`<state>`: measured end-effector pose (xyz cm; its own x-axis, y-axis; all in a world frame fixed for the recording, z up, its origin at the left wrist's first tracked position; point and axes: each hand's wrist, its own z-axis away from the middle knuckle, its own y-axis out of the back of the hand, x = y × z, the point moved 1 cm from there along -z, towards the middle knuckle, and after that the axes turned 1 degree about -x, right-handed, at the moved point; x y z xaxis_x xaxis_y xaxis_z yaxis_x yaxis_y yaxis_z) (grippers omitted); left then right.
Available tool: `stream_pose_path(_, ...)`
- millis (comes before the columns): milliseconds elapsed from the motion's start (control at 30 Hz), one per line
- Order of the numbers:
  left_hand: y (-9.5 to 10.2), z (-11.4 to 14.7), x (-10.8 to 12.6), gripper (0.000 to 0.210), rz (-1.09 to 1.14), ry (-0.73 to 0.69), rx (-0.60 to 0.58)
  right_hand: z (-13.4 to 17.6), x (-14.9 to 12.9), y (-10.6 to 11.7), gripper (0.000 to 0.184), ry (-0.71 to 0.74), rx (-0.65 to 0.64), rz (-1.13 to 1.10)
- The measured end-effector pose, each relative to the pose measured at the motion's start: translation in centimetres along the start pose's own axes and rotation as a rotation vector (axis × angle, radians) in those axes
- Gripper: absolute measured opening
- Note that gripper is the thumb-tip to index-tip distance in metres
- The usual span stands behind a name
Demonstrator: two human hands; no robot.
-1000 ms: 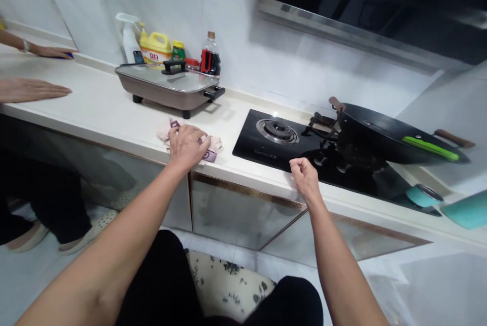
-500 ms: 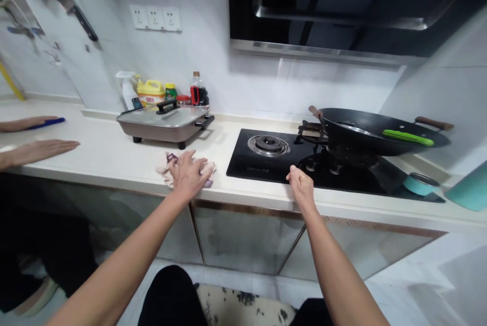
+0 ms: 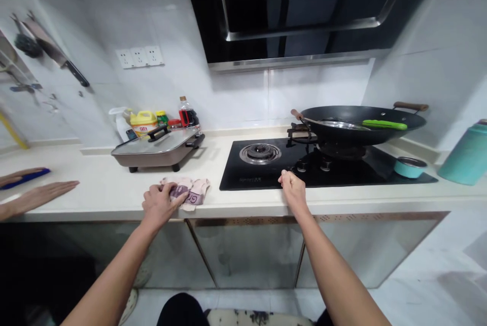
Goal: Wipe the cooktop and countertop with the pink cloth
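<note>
A crumpled pinkish cloth [image 3: 198, 191] with purple patches and some lettering lies on the counter near its front edge. My left hand [image 3: 162, 203] grips the cloth's left side, thumb and fingers bent over it. My right hand [image 3: 293, 189] is closed in a loose fist at the front edge of the black gas cooktop [image 3: 262, 171], and nothing shows in it. Behind the cloth stands a brown electric pan [image 3: 158, 156] with a glass lid.
A large wok [image 3: 342, 135] with a green-handled utensil [image 3: 384, 124] sits on the right burner. A teal cup [image 3: 410, 167] and a teal bottle [image 3: 467, 156] stand at right. Another person's hand [image 3: 49, 195] rests on the counter [image 3: 99, 189] at left, near a blue object [image 3: 28, 177].
My left hand has slid left on the cloth, its spread fingers now bent around the left side. The cloth lies more unfolded. My right fist stays by the cooktop; the view has shifted.
</note>
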<state>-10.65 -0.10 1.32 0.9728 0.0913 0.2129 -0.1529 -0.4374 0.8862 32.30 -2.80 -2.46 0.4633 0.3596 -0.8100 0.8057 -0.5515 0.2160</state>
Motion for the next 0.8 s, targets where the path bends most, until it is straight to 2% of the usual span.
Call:
stream_pose_path(100, 0.3, -0.5, 1.0, 0.039, 0.062, -0.072, 0.011, 0.1, -0.1, 0.0, 0.056, 0.012, 0.046, -0.024)
stream_pose_path(233, 0.6, 0.3, 4.5, 0.032, 0.383, -0.071, 0.037, 0.4, 0.0, -0.1, 0.055, 0.029, 0.109, -0.052)
stream_pose_path(333, 0.7, 1.8, 9.3, 0.027, 0.550, -0.161, 0.094, 0.5, 0.1, -0.1, 0.055, 0.049, 0.201, -0.065)
stream_pose_path(433, 0.1, 3.7, 15.7, 0.027, 0.578, -0.285, 0.101, 0.6, 0.2, 0.0, 0.054, 0.068, 0.265, -0.064)
stream_pose_path(533, -1.5, 5.6, 22.2, 0.031, 0.568, -0.403, -0.010, 0.6, 0.4, 0.1, 0.052, 0.071, 0.258, -0.037)
stream_pose_path(567, -2.3, 6.1, 24.1, 0.034, 0.527, -0.439, -0.088, 0.6, 0.5, 0.2, 0.051, 0.074, 0.253, -0.022)
stream_pose_path(633, -3.9, 6.8, 27.0, 0.054, 0.436, -0.486, -0.215, 0.6, 0.9, 0.3, 0.049, 0.092, 0.268, 0.009)
stream_pose_path(733, -5.5, 6.8, 28.8, 0.087, 0.389, -0.555, -0.352, 0.3, 1.5, 0.5, 0.044, 0.120, 0.357, 0.037)
stream_pose_path(800, -5.8, 6.6, 28.7, 0.088, 0.388, -0.602, -0.384, 0.2, 1.7, 0.6, 0.041, 0.135, 0.396, 0.052)
